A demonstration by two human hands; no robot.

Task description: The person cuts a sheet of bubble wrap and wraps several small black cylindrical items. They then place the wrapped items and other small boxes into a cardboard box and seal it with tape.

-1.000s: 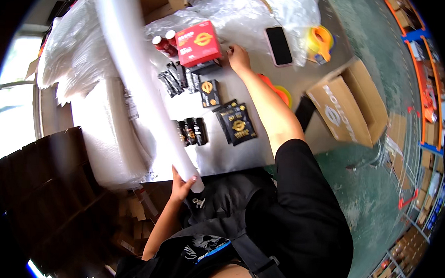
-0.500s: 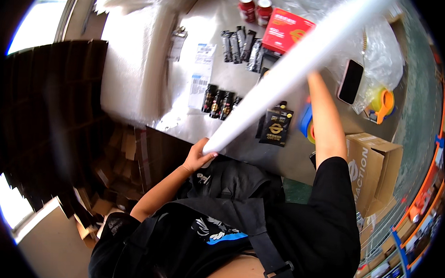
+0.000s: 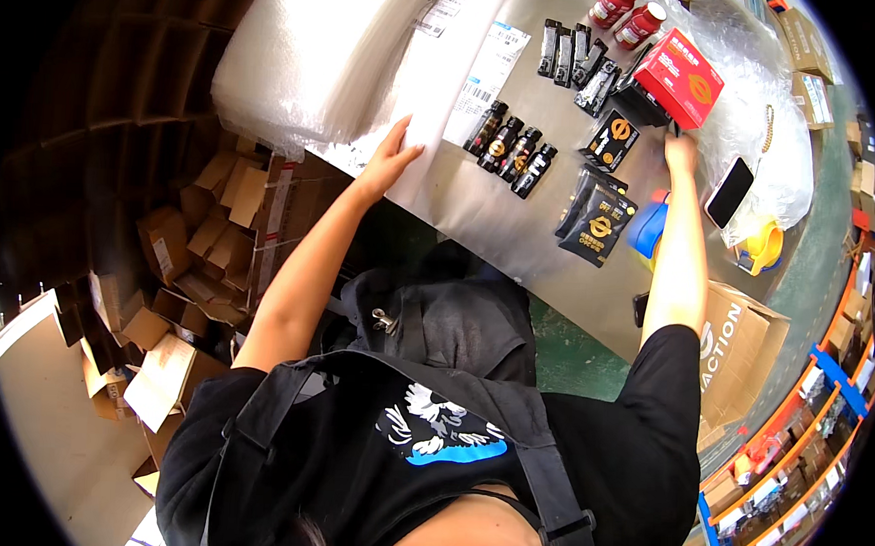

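My left hand has its thumb and fingers apart against the lower end of a long white tube, which lies beside the bubble wrap. My right hand is closed just below a red box; a small dark piece shows at its fingertips, too hidden to name. Between the hands stand a row of small black bottles, a small black box and black pouches. Black sachets lie farther back, near two red bottles with white caps. A printed paper lies beside the tube.
By my right forearm are a blue tape dispenser, a phone and a yellow tape dispenser. An open cardboard box stands at the table's right. Cartons are piled at left; shelving runs along the right.
The white tube, held slanting across the view before, now lies at the left beside the bubble wrap. My left hand's grip has opened. My right hand, hidden behind the tube before, now shows.
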